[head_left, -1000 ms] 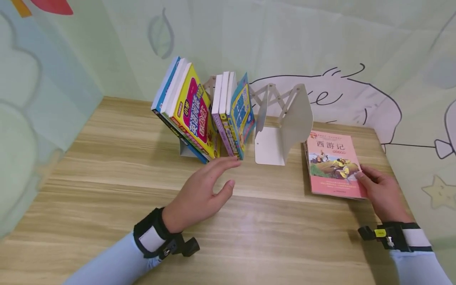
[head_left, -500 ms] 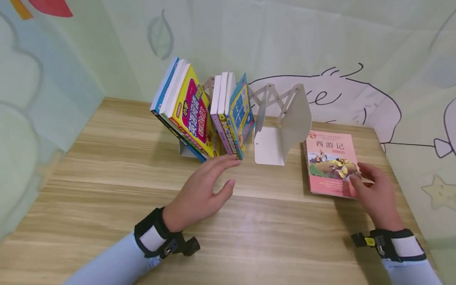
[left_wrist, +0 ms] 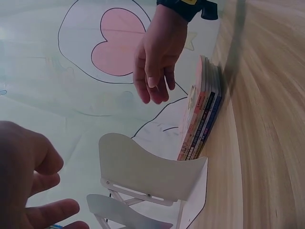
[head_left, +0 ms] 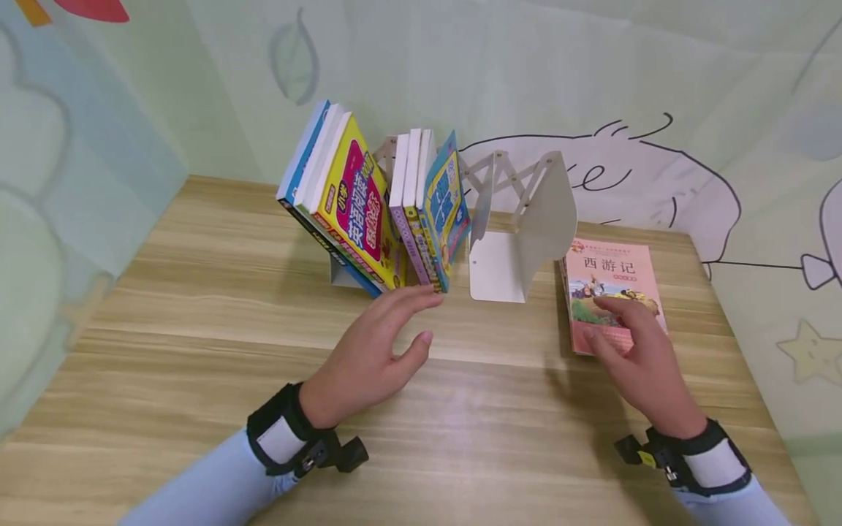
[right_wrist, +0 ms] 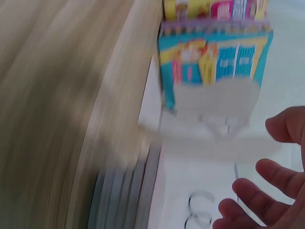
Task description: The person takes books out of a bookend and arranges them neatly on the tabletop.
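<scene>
A pink-covered book (head_left: 615, 264) lies on top of a small stack at the right; the stack's several spines (left_wrist: 202, 119) show in the left wrist view. My right hand (head_left: 647, 365) hovers over its lower part, fingers loosely bent, holding nothing; the left wrist view shows a gap between hand and stack. My left hand (head_left: 368, 358) is held out in front of the upright books, thumb and fingers apart and nothing in them. Its fingertips are near the lower edge of a thin blue book (head_left: 449, 193); whether they touch cannot be told.
A white metal folding book rack (head_left: 551, 212) stands against the wall. Its left sections hold leaning books, among them a yellow one (head_left: 358, 201); a bare white base plate (head_left: 498, 270) shows at its right. Wooden tabletop (head_left: 460, 446) spreads in front.
My right hand has let go of the right edge of the pink book and moved left, over the stack. My left hand and the upright books have stayed in place.
</scene>
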Demonstrator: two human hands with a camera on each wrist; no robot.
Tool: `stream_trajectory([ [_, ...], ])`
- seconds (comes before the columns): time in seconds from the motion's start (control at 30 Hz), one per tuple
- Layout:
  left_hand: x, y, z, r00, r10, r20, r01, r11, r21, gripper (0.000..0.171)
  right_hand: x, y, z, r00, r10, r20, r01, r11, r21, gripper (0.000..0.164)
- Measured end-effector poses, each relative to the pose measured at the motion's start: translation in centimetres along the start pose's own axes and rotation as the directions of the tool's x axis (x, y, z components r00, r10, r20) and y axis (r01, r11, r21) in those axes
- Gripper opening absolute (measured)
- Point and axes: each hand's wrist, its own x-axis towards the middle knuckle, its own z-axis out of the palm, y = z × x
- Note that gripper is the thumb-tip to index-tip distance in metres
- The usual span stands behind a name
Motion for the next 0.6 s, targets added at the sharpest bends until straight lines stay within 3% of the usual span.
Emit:
stream_trajectory([
  [0.2, -0.1, 0.1, 0.0, 1.000, -0.012, 0.005, 0.012, 1.000, -0.008, 0.044, -0.1, -2.6, 1.8, 0.990, -0.109, 0.092, 0.106, 0.994, 0.035, 0.052],
  [0.4, -0.2, 0.0, 0.2, 1.000, -0.018, 0.014, 0.018, 1.000, -0.012, 0.045, -0.6, -4.9, 2.9, 0.957, -0.229, 0.177, 0.214, 0.972, 0.100, 0.061],
  [0.6, -0.3, 0.1, 0.4, 0.999, -0.029, 0.015, 0.029, 1.000, 0.000, 0.044, -1.3, -6.2, 3.3, 0.944, -0.231, 0.236, 0.194, 0.966, 0.169, 0.060],
])
